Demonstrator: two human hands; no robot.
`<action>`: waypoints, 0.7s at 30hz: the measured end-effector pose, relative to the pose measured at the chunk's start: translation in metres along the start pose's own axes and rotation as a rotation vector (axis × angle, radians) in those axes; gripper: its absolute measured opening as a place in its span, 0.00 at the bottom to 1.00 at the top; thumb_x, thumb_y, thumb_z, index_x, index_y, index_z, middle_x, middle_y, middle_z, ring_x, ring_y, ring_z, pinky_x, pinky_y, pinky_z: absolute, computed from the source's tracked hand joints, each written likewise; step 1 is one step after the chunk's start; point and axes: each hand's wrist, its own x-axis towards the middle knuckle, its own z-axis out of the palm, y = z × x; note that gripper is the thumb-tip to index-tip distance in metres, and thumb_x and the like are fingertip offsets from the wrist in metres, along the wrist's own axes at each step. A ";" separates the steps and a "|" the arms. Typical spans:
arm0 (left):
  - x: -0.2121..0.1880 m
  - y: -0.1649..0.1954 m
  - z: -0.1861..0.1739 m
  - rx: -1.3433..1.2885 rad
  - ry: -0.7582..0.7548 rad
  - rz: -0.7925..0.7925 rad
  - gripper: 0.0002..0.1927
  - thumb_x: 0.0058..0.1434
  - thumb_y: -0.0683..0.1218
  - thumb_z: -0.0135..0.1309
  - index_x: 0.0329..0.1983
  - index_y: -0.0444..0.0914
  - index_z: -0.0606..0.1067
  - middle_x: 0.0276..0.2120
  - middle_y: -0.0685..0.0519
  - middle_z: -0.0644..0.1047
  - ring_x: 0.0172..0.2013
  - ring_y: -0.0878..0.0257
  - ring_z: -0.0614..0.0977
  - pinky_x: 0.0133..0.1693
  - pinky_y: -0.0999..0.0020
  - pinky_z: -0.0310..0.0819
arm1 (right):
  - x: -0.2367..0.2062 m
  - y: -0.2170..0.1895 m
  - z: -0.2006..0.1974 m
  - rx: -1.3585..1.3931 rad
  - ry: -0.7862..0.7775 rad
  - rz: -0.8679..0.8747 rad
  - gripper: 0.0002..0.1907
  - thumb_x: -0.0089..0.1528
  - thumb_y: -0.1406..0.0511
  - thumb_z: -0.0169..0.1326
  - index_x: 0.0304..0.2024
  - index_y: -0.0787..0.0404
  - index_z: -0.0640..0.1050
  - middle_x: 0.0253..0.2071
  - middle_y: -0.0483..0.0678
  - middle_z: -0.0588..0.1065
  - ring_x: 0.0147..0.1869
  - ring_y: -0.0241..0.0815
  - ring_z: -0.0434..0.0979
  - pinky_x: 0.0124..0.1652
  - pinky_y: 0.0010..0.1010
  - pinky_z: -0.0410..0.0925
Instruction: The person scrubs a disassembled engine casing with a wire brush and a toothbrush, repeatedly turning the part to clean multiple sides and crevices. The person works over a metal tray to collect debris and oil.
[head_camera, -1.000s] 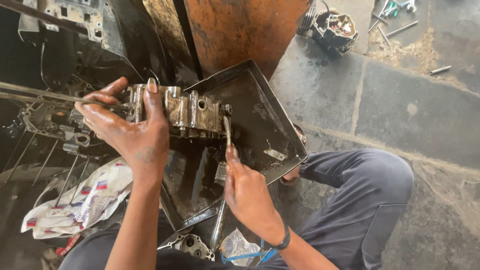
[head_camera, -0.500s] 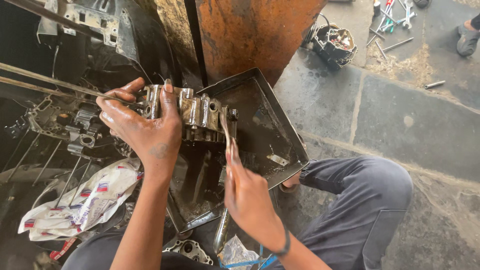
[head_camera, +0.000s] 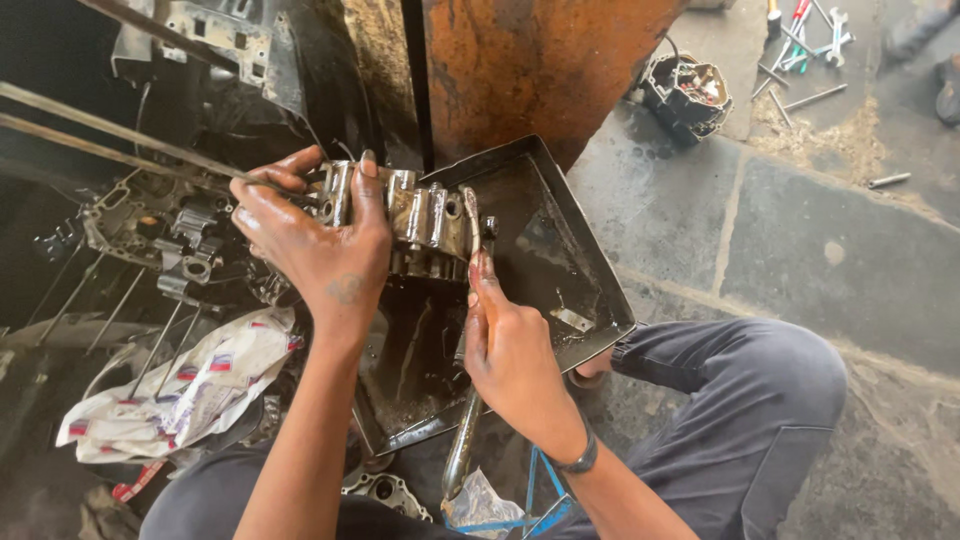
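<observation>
The right hand (head_camera: 515, 355) is closed around the shaft of a long metal wrench (head_camera: 468, 400), index finger laid up along it. The tool's long axis runs nearly vertical in the head view, its free handle end pointing down toward the person's lap and its working end (head_camera: 487, 232) meeting the right-hand end of the oily metal engine casting (head_camera: 420, 225). The casting thus lies directly above this grip, along the tool's own line. The left hand (head_camera: 315, 245) clamps over the casting's left half, thumb and fingers wrapped across its top; it is the nearer hand to the part, in full contact. The casting's long axis runs left to right, crosswise to the wrench, over the far rim of a shallow black metal tray (head_camera: 590, 290) resting on the stone floor (head_camera: 800, 250).
</observation>
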 end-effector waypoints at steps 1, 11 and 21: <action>0.000 0.001 -0.001 0.000 -0.011 -0.026 0.26 0.69 0.53 0.69 0.52 0.34 0.67 0.48 0.47 0.68 0.55 0.48 0.66 0.59 0.45 0.55 | -0.001 0.003 0.001 -0.044 0.031 -0.041 0.24 0.64 0.73 0.49 0.63 0.70 0.71 0.28 0.62 0.76 0.29 0.60 0.80 0.30 0.42 0.71; 0.008 -0.006 0.000 -0.106 0.058 -0.102 0.25 0.59 0.54 0.69 0.43 0.38 0.66 0.47 0.51 0.79 0.54 0.50 0.71 0.58 0.43 0.57 | -0.008 0.035 -0.014 -0.225 -0.001 -0.005 0.20 0.69 0.70 0.47 0.63 0.58 0.74 0.28 0.59 0.78 0.29 0.56 0.82 0.31 0.43 0.71; 0.020 -0.083 -0.011 -0.391 -0.156 0.170 0.25 0.53 0.57 0.73 0.38 0.40 0.71 0.35 0.53 0.77 0.38 0.61 0.80 0.43 0.65 0.75 | -0.010 0.089 -0.035 -0.905 -0.286 0.018 0.22 0.72 0.56 0.52 0.69 0.40 0.77 0.33 0.58 0.80 0.36 0.65 0.80 0.38 0.51 0.73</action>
